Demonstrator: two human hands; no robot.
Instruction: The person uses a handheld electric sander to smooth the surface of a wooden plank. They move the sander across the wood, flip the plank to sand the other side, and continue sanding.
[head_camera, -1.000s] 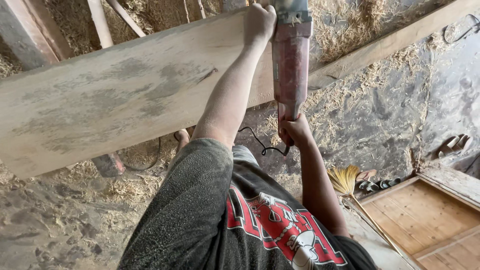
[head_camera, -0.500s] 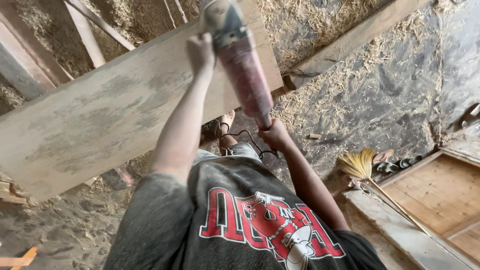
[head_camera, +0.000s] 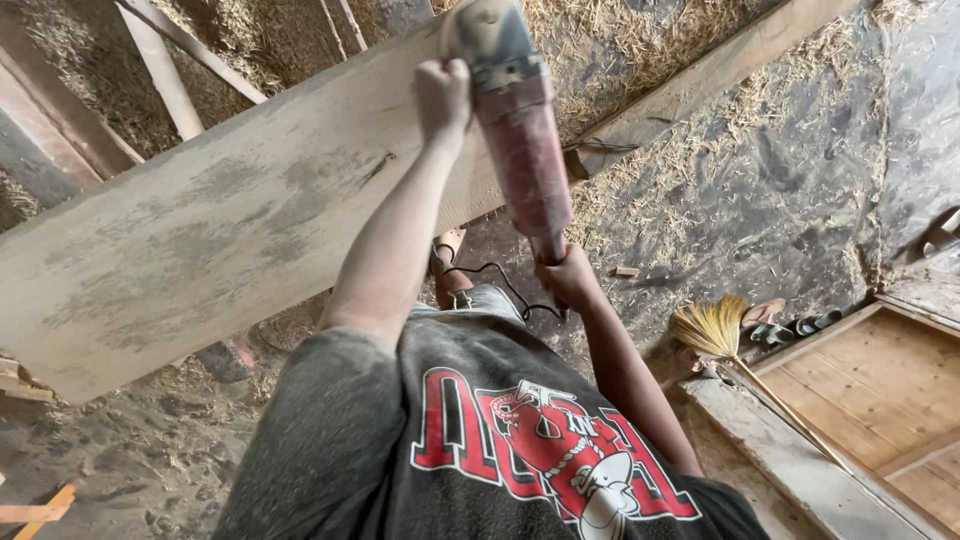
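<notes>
My left hand (head_camera: 443, 95) is closed around the side handle of a red power grinder (head_camera: 520, 150). My right hand (head_camera: 568, 278) grips the tool's rear end, where a black cable (head_camera: 495, 275) hangs down. The grinder's grey head (head_camera: 485, 35) rests on the far edge of a wide, pale wooden plank (head_camera: 230, 230) that runs slantwise across the view. The plank's surface shows grey, dusty patches. Both my arms reach forward over it, above my dark printed shirt.
Sawdust and shavings cover the dark floor (head_camera: 780, 170). A long beam (head_camera: 700, 75) lies beyond the plank, with slats (head_camera: 160, 60) at the upper left. A straw broom (head_camera: 715, 330) lies beside a framed wooden panel (head_camera: 880, 390) at the lower right. Wood offcuts (head_camera: 40, 505) sit lower left.
The grinder's head has shifted left along the plank's far edge and the tool now slants instead of standing upright in view. Both hands kept their grip; the view has moved a little.
</notes>
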